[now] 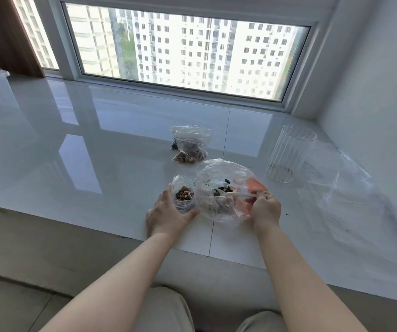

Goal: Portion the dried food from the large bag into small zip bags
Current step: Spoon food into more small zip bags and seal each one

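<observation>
Glossy white tiles form a wide ledge under a big window (188, 51) that looks out on pale apartment blocks, and this white tiled bench (77, 144) carries everything.

Near the front edge stands the large clear plastic bag (224, 190) with its mouth spread wide, a dark and tan mix of dried food lying in its bottom. The right hand (264, 207) is at the bag's right rim, its fingers (261, 194) pinched together on the handle of a white plastic spoon (237, 194) whose bowl reaches down among the pieces. Just beside the large bag on its left, touching it, sits a small clear zip bag (183, 196) with its mouth open and a brown mound of food already inside. The left hand (168, 216) cups that bag from the near side, fingers curled round its wall to keep it standing.

Farther back lie two small filled zip bags (191, 146), one overlapping the other. To the right stand a clear ribbed plastic cup (288, 154) and some flat empty clear plastic bags (346, 190).

My reading is that a scoop is being loaded for the bag in the left hand, which looks part full. The next move calls for lifting the spoon level over the large bag's rim and tipping it into the small open mouth, while the left hand holds that mouth wide and steady; the thin film could fold shut or spill pieces onto the tiles.
</observation>
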